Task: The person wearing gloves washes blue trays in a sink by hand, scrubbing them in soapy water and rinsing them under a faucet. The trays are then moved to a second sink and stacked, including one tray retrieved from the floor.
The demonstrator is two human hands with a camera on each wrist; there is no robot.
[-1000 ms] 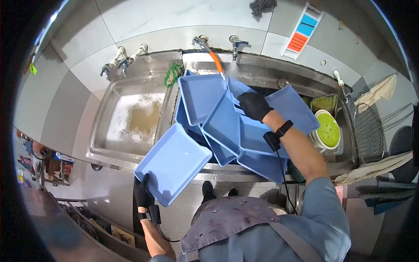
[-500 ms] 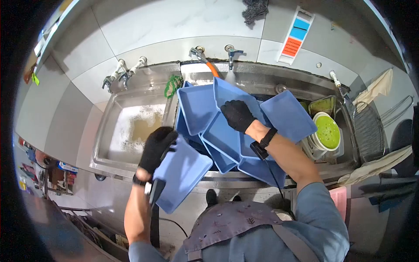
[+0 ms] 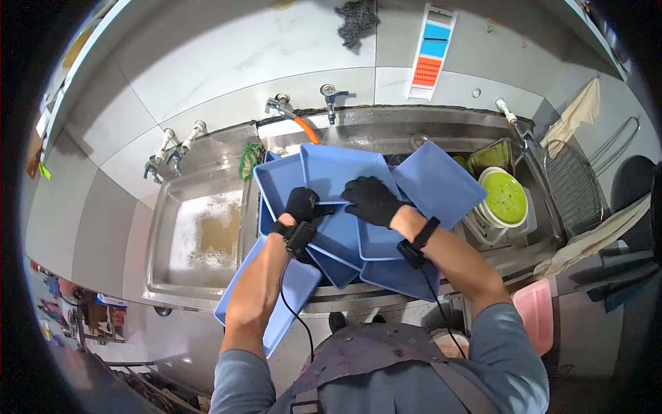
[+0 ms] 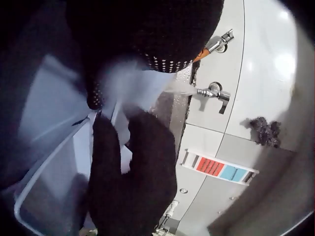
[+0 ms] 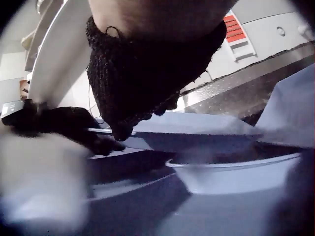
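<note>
Both hands wear black gloves. At the near rim of a blue tray (image 3: 345,171), atop a jumbled pile of similar trays in the right sink basin, my right hand (image 3: 372,201) pinches the edge. My left hand (image 3: 302,205) grips the same tray by its near left corner, fingers pointing toward the right hand. In the left wrist view, the right hand (image 4: 133,172) has thumb and finger on the rim. Under my left forearm, another blue tray (image 3: 293,297) leans at the sink's front edge. A further tray (image 3: 441,185) lies right of the hands.
Foamy water fills part of the left basin (image 3: 160,241). A running tap (image 4: 211,92) and an orange hose (image 3: 307,131) are behind the pile. A white tub with green contents (image 3: 505,199) stands at right. A pink container (image 3: 534,317) is below the counter.
My left hand has let go of the light blue tray at front left and moved up and right to the pile. The right hand has drawn the top tray leftward. The head view has shifted.
</note>
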